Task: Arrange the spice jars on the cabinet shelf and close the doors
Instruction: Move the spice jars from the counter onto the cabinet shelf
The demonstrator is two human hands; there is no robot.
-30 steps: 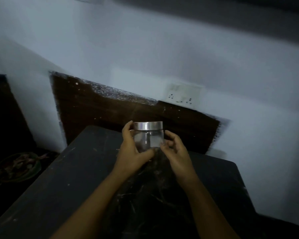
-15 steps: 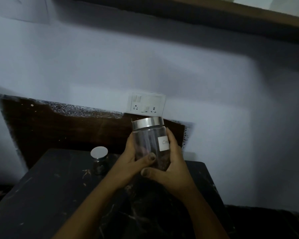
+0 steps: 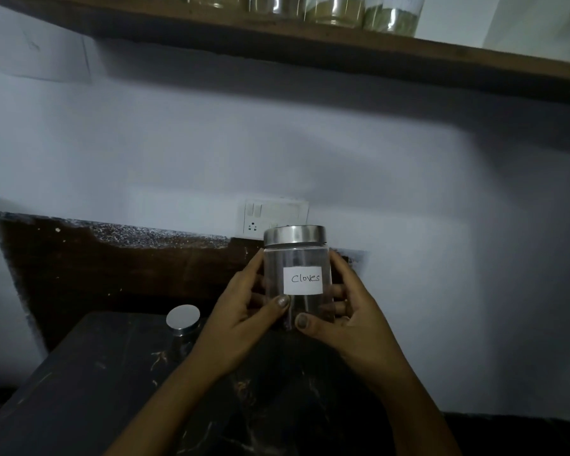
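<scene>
Cradling both hands, left [image 3: 244,319] and right [image 3: 352,319], around upright steel-lidded glass jar [image 3: 297,274] labelled "Cloves", contents indistinct.

1 head-worn view looks forward and slightly down, close over the counter [image 3: 89,390], facing the wall [image 3: 277,153].

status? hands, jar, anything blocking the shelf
Left hand and right hand both grip the cloves jar, upright, lid on. Second jar waits on the table. Shelf overhead holds jars; path up looks clear.
</scene>
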